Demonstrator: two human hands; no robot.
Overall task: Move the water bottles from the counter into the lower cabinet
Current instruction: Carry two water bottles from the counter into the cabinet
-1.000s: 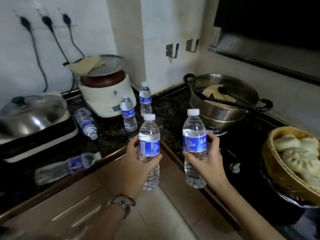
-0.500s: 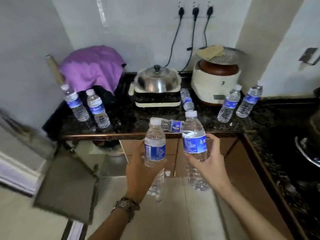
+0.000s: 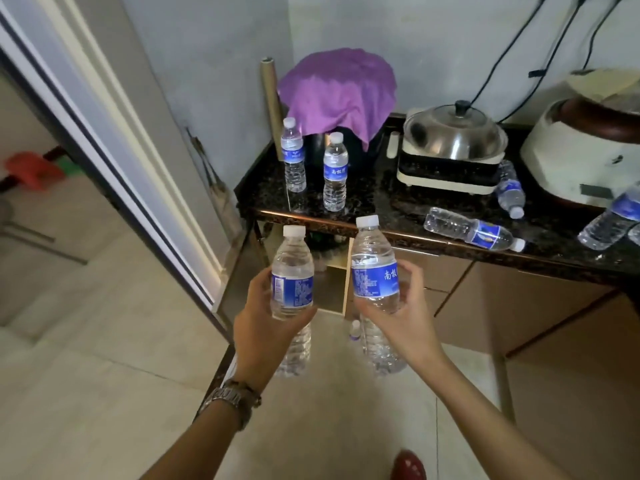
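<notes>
My left hand grips a clear water bottle with a blue label upright by its middle. My right hand grips a second such bottle the same way. Both bottles hang in front of the open lower cabinet under the left end of the dark granite counter. Two bottles stand upright on the counter's left end. Two more lie on their sides, and another leans at the right edge.
On the counter sit a purple cloth over a dark object, an electric pot with a steel lid and a white cooker. The open cabinet door stands left of the opening. A small bottle stands on the floor. A door frame rises at left.
My view has swung left from the stove corner to the counter's left end. Both hands keep their bottles and have come nearer to the open lower cabinet.
</notes>
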